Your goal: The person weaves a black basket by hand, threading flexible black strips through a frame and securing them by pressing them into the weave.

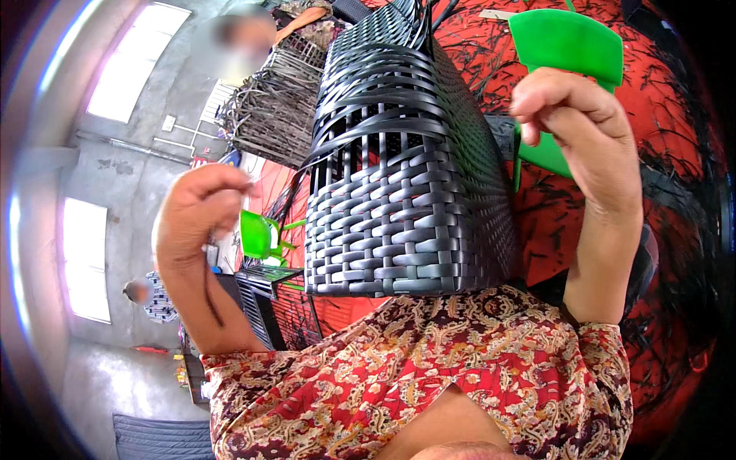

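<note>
A large black woven basket (383, 222) of flat plastic strips stands in the middle, in front of my chest. Its near lower part is tightly woven, while loose strips (376, 100) cross open gaps higher up. My left hand (201, 211) is raised to the left of the basket, apart from it, its fingers curled and slightly blurred. A thin dark strand (212, 295) lies along the left forearm. On the other side my right hand (575, 126) is lifted with bent fingers drawn together, also away from the weave. What either hand pinches, if anything, is hidden.
Green chairs (567, 46) stand at the far right and behind my left hand (259, 234). Black strip scraps litter the red floor (652, 100). A heap of dark strips (276, 107) is at the back left, near another person. A second person (153, 297) is far left.
</note>
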